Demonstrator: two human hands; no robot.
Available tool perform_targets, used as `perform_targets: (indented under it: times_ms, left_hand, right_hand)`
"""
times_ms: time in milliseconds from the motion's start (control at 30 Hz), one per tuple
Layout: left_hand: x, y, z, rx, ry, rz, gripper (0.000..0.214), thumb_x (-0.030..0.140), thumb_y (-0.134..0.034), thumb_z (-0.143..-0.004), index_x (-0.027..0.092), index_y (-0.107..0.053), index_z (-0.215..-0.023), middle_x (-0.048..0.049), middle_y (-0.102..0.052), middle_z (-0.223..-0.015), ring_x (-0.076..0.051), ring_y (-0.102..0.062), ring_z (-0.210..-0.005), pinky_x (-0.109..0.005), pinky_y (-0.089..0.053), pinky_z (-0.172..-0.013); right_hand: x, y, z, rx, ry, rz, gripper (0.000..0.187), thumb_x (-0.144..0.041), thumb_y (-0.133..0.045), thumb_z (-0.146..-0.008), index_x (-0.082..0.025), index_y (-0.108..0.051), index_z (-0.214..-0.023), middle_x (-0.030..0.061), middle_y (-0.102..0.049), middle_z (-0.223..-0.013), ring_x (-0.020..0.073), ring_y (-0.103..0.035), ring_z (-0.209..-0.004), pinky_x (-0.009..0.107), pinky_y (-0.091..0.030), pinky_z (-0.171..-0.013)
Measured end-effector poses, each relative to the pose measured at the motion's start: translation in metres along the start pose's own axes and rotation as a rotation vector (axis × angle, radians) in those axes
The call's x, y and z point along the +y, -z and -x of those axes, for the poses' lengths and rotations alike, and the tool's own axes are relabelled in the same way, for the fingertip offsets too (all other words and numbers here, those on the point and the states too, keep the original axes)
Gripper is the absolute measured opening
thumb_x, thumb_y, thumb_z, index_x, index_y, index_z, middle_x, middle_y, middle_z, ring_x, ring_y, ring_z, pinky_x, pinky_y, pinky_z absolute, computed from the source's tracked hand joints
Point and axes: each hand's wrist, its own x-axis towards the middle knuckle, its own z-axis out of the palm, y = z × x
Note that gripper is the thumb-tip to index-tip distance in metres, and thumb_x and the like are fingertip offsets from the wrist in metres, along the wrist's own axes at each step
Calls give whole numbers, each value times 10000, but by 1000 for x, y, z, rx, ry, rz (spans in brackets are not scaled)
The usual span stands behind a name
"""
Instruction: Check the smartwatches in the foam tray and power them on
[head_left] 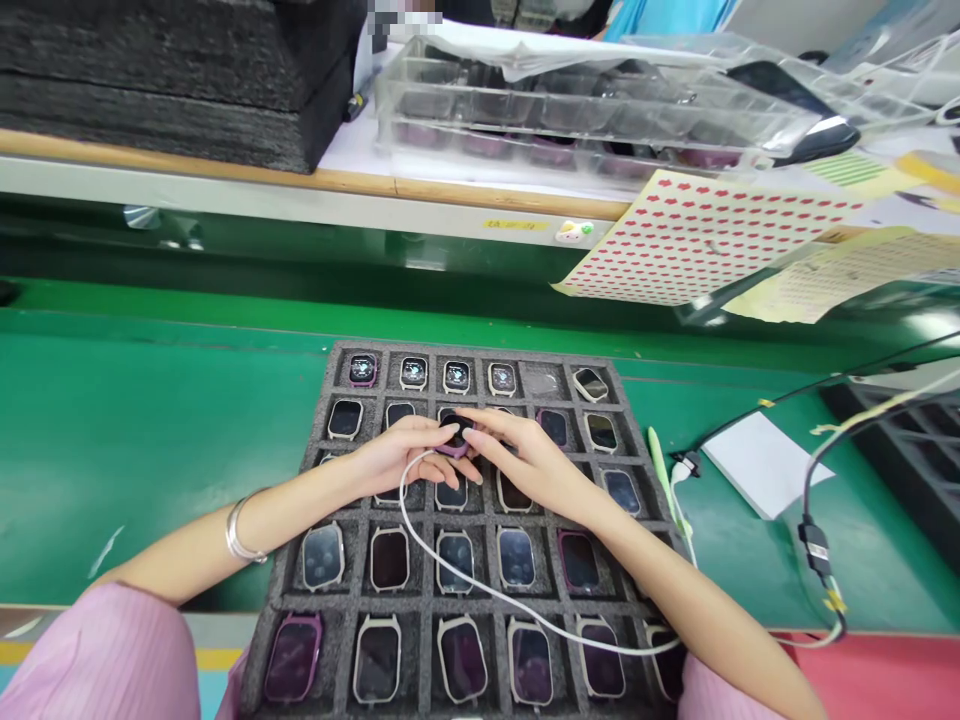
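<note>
Between my two hands is a purple smartwatch (pixel 454 447) without a strap, held above a dark foam tray (pixel 322 400). My left hand (pixel 411 450) grips its left side, thumb on the face. From the right, my right hand (pixel 517 450) pinches it, fingertips on its edge and screen. A white cable (pixel 480 585) runs from the watch area under my left fingers, loops over the tray and passes off to the right. Several watch bodies sit in the tray's compartments, some with lit screens, such as the purple-framed watch (pixel 363 370) at the back left.
Black foam blocks (pixel 172 80) and clear plastic trays (pixel 570 110) stand on the shelf above. A sticker sheet (pixel 697 240) hangs off its edge. Right of the tray lie a green pen-like stick (pixel 660 465), a white paper pad (pixel 765 465) and black cables (pixel 814 545).
</note>
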Motion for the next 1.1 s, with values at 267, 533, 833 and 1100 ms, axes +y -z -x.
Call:
perform_targets:
  times_ms: [267,533,833,1100]
  left_hand:
    - [-7,-5,3,61,-17,-5,318,369,-734,-769,91,-613,-867,-110,-709,-732,-167,-704,-676,-185,-544,-614]
    - [-17,-11,4,116,-201,-263,389,461,-680,-787,121,-554,-929,-13,-629,-626,-90,-579,-461,-183,-482,-463]
    - [-13,-17,9,68,-251,-372,367,466,-645,-809,122,-533,-874,-36,-652,-625,-131,-622,-450,-199,-505,-422]
    - [-15,-17,19,-90,-296,-431,325,435,-610,-847,115,-549,-845,-47,-648,-631,-125,-616,-438,-183,-490,-398]
  right_hand:
    - [10,-3,-3,-26,22,-20,377,-323,-659,-856,-178,-585,-1196,62,-629,-922,181,-618,-750,323,-544,-701]
    - [14,0,2,-43,222,79,465,-345,-659,-875,-238,-519,-1306,77,-554,-1008,223,-569,-933,381,-515,-824]
    - [20,-4,4,-26,176,-145,406,-349,-649,-882,-219,-574,-1260,51,-547,-922,180,-544,-805,357,-494,-765]
    - [25,-11,4,-132,163,-596,377,-351,-699,-844,-230,-635,-1195,40,-545,-901,162,-547,-825,311,-492,-747]
